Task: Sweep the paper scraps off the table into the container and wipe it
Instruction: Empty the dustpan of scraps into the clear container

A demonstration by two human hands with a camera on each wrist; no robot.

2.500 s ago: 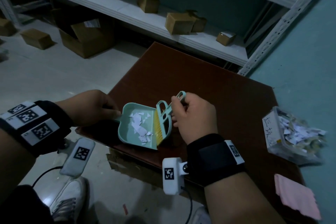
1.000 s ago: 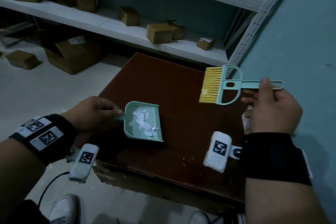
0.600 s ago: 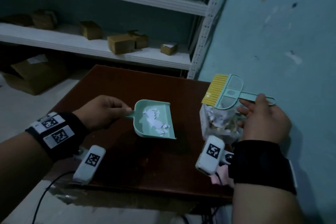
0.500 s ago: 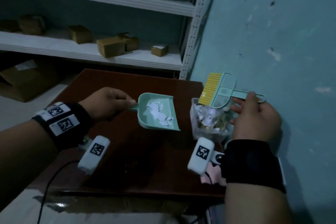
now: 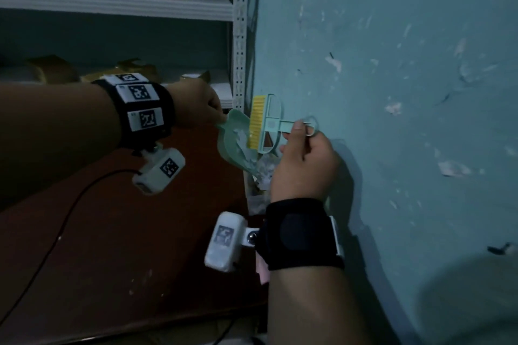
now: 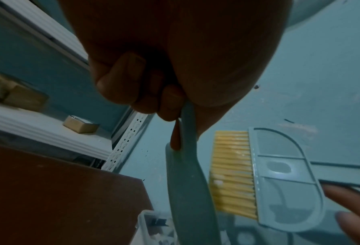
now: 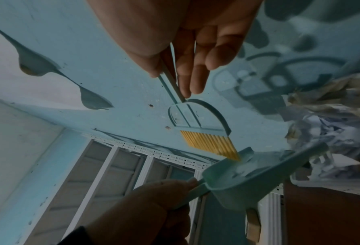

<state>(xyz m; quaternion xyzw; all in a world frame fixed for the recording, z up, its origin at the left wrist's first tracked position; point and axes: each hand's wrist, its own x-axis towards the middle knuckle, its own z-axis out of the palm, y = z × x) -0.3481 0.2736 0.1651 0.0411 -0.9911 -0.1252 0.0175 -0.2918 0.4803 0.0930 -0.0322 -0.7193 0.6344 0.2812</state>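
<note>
**Emptying the dustpan into the container**

Head view: my left hand (image 5: 196, 105) has its fingers curled round the handle of the dustpan (image 5: 234, 143), which hangs tipped below and ahead of that grip, its mouth down over the container (image 5: 256, 196) by the wall. My right hand (image 5: 302, 165) pinches the thin handle of the brush (image 5: 267, 123), thumb on top; the yellow bristles lie just ahead of the pinch, inside the pan against the paper scraps (image 5: 241, 138). The table (image 5: 126, 246) lies beneath both wrists. A pink cloth (image 5: 262, 270) peeps out below my right wrist

Left wrist view: the fingers (image 6: 120, 82) are wrapped tight on the pan's handle, and the pan (image 6: 190, 190) runs straight down from the grip, edge-on. The brush head (image 6: 258, 179) sits just beside it, and a corner of the container (image 6: 152, 222) shows underneath

Right wrist view: thumb and fingertips (image 7: 187, 79) pinch the brush stem, other fingers loose. Beyond the grip the bristles (image 7: 210, 144) touch the pan's floor (image 7: 246, 172), and the heaped scraps in the container (image 7: 330, 132) lie beside its lip

I judge this to be the dumping step. Next I should steepen the tilt and flick the bristles toward the lip, keeping the mouth above the container, so stray pieces don't drop outside; wiping is still to do
</note>
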